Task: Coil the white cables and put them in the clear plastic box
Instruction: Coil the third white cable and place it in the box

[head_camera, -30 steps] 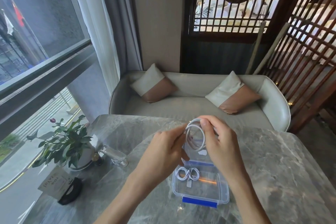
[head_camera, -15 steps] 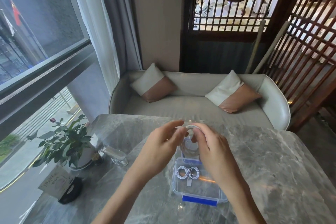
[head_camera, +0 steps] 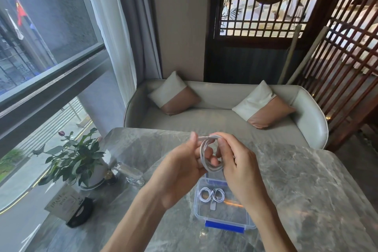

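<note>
Pinching white cable coil (head_camera: 201,154) above clear plastic box (head_camera: 196,206) on worktop (head_camera: 306,190), left grip (head_camera: 180,172) and right grip (head_camera: 239,165) both closed on loops; light, limp, springy, probably best held across gathered strands; second coil (head_camera: 211,195) already boxed

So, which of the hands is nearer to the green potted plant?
Left. The left hand is to the right of the green potted plant; the right hand is farther right, past the coiled white cable both hands hold.
</note>
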Demonstrator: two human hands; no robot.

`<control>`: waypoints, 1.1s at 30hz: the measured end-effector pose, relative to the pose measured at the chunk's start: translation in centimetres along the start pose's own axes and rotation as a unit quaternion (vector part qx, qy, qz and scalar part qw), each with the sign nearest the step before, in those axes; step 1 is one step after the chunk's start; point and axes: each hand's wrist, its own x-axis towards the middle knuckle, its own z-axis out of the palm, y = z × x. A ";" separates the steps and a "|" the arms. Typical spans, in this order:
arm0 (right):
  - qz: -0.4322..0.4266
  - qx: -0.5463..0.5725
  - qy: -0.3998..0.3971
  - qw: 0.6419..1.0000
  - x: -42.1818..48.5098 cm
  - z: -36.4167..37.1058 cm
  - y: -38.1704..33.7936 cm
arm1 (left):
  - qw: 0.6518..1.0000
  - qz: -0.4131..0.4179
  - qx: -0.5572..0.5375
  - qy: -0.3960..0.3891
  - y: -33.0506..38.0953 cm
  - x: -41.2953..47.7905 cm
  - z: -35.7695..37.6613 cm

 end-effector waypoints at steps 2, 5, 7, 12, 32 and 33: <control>-0.006 0.005 0.001 1.000 0.0 0.0 0.0 | 1.000 -0.003 -0.026 -0.001 0.3 -0.1 0.1; 0.009 0.022 0.004 1.000 0.0 0.1 0.3 | 0.993 0.064 0.101 0.025 0.2 -0.4 0.4; 0.020 0.029 0.012 0.999 0.0 0.4 0.2 | 0.985 0.100 0.128 0.060 0.1 -0.4 0.8; -0.009 -0.004 0.032 0.999 0.0 1.3 -0.5 | 0.955 0.156 0.167 0.189 -0.9 0.3 1.6; 0.126 0.254 0.167 0.944 0.9 3.2 -0.7 | 0.883 0.292 0.201 0.307 -1.5 2.9 2.8; 0.169 0.309 0.188 0.917 1.1 3.1 -0.4 | 0.891 0.286 0.159 0.315 -1.4 3.1 2.8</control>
